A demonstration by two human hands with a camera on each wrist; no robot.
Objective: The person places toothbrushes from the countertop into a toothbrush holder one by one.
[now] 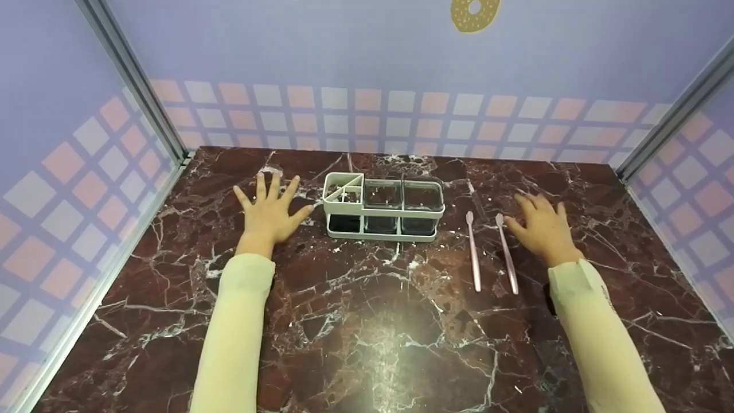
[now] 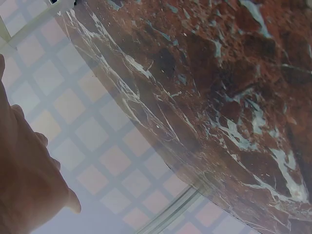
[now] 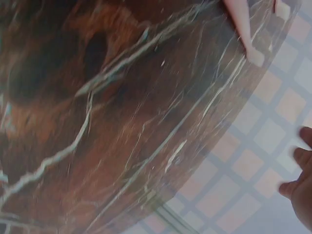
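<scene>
- Left hand: laid flat on the worktop, fingers spread wide, holding nothing. It sits just beside the left end of the white organizer rack, apart from it or barely touching; the head view does not settle which.
- Right hand: palm down on the worktop, fingers relaxed and extended, holding nothing. It lies just right of two pink toothbrushes.
- Toothbrushes: side by side, flat on the worktop, heads pointing away from the person, between the rack and the right hand.
- Rack: upright near the back wall, with a divided section at its left and two clear cups to the right of it.
- Judgement: a resting posture; no grasp begun. The first step appears to be picking up the nearer toothbrush, which calls for the right hand to shift left and pinch the thin handle off the flat surface.
</scene>
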